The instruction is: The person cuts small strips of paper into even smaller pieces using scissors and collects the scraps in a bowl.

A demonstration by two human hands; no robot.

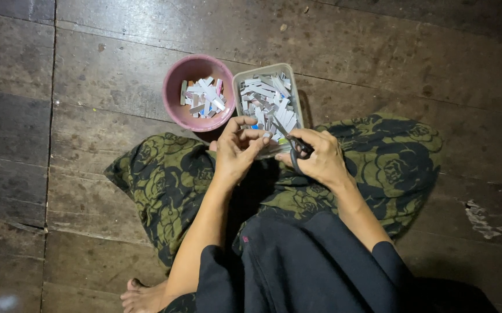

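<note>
**A:** So what's in the hands here?

**B:** The right hand is wrapped around a pair of scissors, fingers through the dark handle loops, blades pointing up and away toward the left hand. The left one is pinching a small pale strip between thumb and fingertips, right at the blade tips. Tight pinch, fingers curled in close. Can't tell if the blades are actually on the strip or just beside it, it's too small.

**A:** And the containers?

**B:** Just past the grip, straight beyond the scissor tips, there's a clear tub packed with pale strips, mostly white and grey. The hands overlap its near edge. To the left of that, touching or nearly touching it, sits a pink bowl with a smaller heap of short pieces, some with red or blue bits on them.

**A:** Where's all this sitting?

**B:** On a dark plank floor, worn and a bit shiny. The person sits on it, with green flower-print cloth over the knees under both hands, and black sleeves nearer the body. A bare foot pokes out well behind the left hand, by the bottom edge.
</note>
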